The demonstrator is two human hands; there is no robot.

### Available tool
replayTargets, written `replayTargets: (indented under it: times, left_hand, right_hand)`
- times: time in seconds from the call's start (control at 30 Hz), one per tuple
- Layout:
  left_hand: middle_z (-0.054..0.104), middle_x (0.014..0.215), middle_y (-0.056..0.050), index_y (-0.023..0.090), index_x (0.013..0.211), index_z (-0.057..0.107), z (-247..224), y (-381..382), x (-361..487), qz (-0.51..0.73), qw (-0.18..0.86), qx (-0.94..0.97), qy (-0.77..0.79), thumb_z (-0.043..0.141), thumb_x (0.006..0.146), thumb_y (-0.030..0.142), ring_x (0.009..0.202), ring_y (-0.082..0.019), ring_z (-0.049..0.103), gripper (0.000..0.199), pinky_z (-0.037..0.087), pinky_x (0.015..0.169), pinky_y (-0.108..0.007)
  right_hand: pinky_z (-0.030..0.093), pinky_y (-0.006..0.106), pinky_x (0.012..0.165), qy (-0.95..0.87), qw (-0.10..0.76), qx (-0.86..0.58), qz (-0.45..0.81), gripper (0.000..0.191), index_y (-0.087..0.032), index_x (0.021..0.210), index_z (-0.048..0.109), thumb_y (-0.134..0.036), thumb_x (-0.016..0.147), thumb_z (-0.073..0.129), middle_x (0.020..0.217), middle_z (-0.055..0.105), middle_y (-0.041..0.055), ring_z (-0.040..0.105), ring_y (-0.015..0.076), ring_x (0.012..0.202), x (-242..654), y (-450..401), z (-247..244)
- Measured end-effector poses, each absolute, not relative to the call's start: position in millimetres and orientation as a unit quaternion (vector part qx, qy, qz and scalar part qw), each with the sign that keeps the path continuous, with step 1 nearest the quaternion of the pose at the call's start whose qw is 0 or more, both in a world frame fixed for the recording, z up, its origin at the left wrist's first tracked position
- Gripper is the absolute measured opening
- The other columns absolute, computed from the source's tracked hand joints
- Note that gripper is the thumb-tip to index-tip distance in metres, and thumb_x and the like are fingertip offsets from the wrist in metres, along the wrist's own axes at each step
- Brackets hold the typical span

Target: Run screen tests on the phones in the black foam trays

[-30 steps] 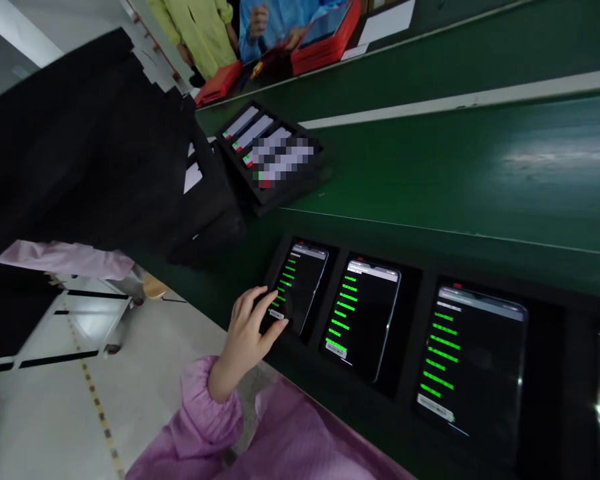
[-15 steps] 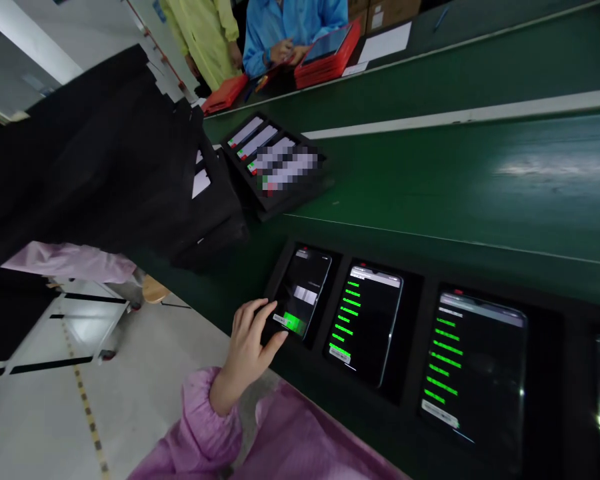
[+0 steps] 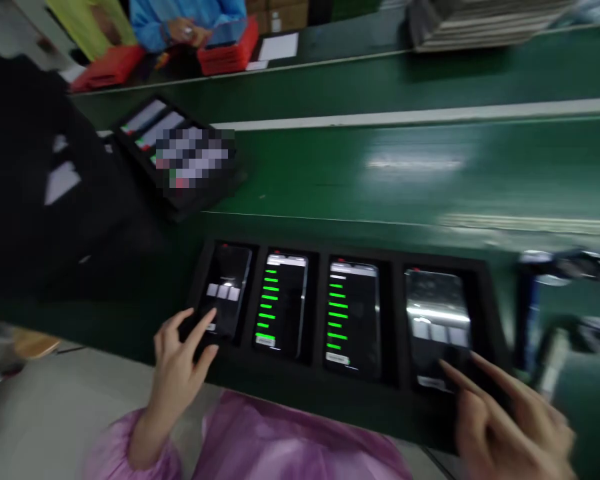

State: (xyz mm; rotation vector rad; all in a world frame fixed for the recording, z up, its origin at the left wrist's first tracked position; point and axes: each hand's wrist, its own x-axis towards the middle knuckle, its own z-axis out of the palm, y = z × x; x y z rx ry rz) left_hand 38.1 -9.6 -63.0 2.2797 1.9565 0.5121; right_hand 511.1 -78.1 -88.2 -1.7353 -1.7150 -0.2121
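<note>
A black foam tray [image 3: 345,313] on the green belt holds several smartphones side by side, screens up and lit. My left hand [image 3: 177,360] rests its fingertips on the lower part of the leftmost phone [image 3: 227,290], which shows pale tiles. The two middle phones [image 3: 283,303] [image 3: 354,313] show rows of green bars. My right hand [image 3: 510,420], blurred, reaches its extended fingers to the lower edge of the rightmost phone [image 3: 435,327], whose screen also shows pale tiles. Neither hand holds anything.
A green conveyor belt [image 3: 380,173] runs across the view, carrying a black tray of phones [image 3: 175,153], partly pixelated. Dark cloth [image 3: 30,200] fills the left. Beyond, a blue-sleeved person [image 3: 185,17] handles a device over red cases [image 3: 227,47]. Dark equipment [image 3: 555,307] stands at right.
The view has swung right, bringing in the fourth phone and my right hand. The leftmost phone's screen went from green bars to pale tiles. My left hand stays on that phone.
</note>
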Motion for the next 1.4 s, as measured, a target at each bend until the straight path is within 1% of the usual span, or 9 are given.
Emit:
replayTargets:
  times: [0.17,0.63,0.77,0.83,0.97,1.13,1.27,1.33,1.4]
  left_hand:
    - [0.054,0.146,-0.019,0.025,0.142,0.076,-69.6,-7.4,33.9,0.164,0.041,0.747,0.643,0.046,0.112,0.053,0.139,-0.042,0.054,0.051,0.037,0.123,-0.070]
    - [0.053,0.146,-0.023,0.019,0.139,0.075,-69.8,-7.0,34.1,0.168,0.023,0.763,0.623,0.045,0.112,0.052,0.134,-0.044,0.056,0.052,0.034,0.123,-0.075]
    - [0.052,0.147,-0.024,0.020,0.139,0.075,-69.3,-7.1,34.0,0.171,0.027,0.765,0.621,0.044,0.112,0.055,0.135,-0.045,0.054,0.054,0.033,0.123,-0.076]
    - [0.052,0.147,-0.025,0.018,0.138,0.076,-69.5,-7.0,34.0,0.168,0.028,0.764,0.623,0.044,0.112,0.054,0.136,-0.046,0.054,0.055,0.034,0.123,-0.075]
    - [0.052,0.147,-0.022,0.020,0.139,0.077,-69.0,-6.8,35.2,0.165,0.029,0.760,0.628,0.046,0.112,0.051,0.136,-0.043,0.054,0.051,0.037,0.122,-0.071]
    - [0.051,0.146,-0.020,0.021,0.141,0.077,-66.7,-6.2,36.6,0.160,0.034,0.757,0.633,0.046,0.113,0.050,0.139,-0.042,0.053,0.050,0.037,0.121,-0.068]
    - [0.051,0.147,-0.020,0.023,0.143,0.076,-67.5,-5.4,36.6,0.162,0.036,0.756,0.634,0.045,0.115,0.051,0.138,-0.041,0.054,0.051,0.037,0.122,-0.067]
    - [0.052,0.147,-0.019,0.025,0.145,0.076,-68.6,-5.9,37.0,0.163,0.037,0.752,0.638,0.045,0.115,0.053,0.138,-0.039,0.054,0.052,0.037,0.123,-0.065]
    - [0.053,0.147,-0.017,0.028,0.146,0.076,-69.2,-7.3,37.7,0.162,0.038,0.746,0.645,0.044,0.115,0.056,0.139,-0.038,0.054,0.052,0.039,0.123,-0.063]
  right_hand:
    - [0.048,0.046,0.098,-0.655,0.299,-0.684,-0.119,0.029,-0.028,0.125,0.081,-0.023,0.110,0.056,0.139,0.073,0.0082,0.071,0.0295,0.119,510.4,-81.4,-88.1]
    - [0.048,0.044,0.099,-0.653,0.296,-0.688,-0.112,0.026,-0.027,0.122,0.081,-0.022,0.111,0.057,0.137,0.074,0.0074,0.069,0.0277,0.120,505.0,-76.7,-76.8]
    - [0.052,0.045,0.104,-0.645,0.294,-0.696,-0.110,0.031,-0.026,0.133,0.078,-0.023,0.111,0.055,0.144,0.070,0.0095,0.069,0.0276,0.123,513.0,-67.5,-70.7]
    - [0.051,0.049,0.108,-0.640,0.281,-0.705,-0.116,0.033,-0.026,0.137,0.077,-0.025,0.112,0.055,0.149,0.067,0.0114,0.066,0.0307,0.128,517.6,-61.9,-69.2]
    - [0.045,0.055,0.113,-0.646,0.276,-0.702,-0.116,0.030,-0.025,0.131,0.079,-0.026,0.113,0.055,0.155,0.063,0.0124,0.059,0.0362,0.138,510.7,-53.7,-62.6]
    - [0.050,0.046,0.109,-0.741,0.279,-0.609,-0.053,0.032,-0.029,0.136,0.076,-0.032,0.115,0.051,0.155,0.064,0.0081,0.064,0.0291,0.133,468.8,-42.4,-50.7]
    - [0.045,0.051,0.110,-0.770,0.253,-0.583,-0.046,0.035,-0.028,0.139,0.076,-0.041,0.116,0.052,0.160,0.061,0.0104,0.060,0.0324,0.138,446.9,-29.3,-52.0]
    - [0.042,0.053,0.110,-0.769,0.257,-0.583,-0.052,0.034,-0.029,0.140,0.076,-0.039,0.115,0.055,0.159,0.061,0.0110,0.060,0.0343,0.138,445.2,-27.7,-54.0]
    - [0.043,0.052,0.107,-0.771,0.277,-0.572,-0.050,0.039,-0.032,0.150,0.070,-0.034,0.115,0.055,0.156,0.064,0.0099,0.063,0.0340,0.133,446.8,-30.5,-55.9]
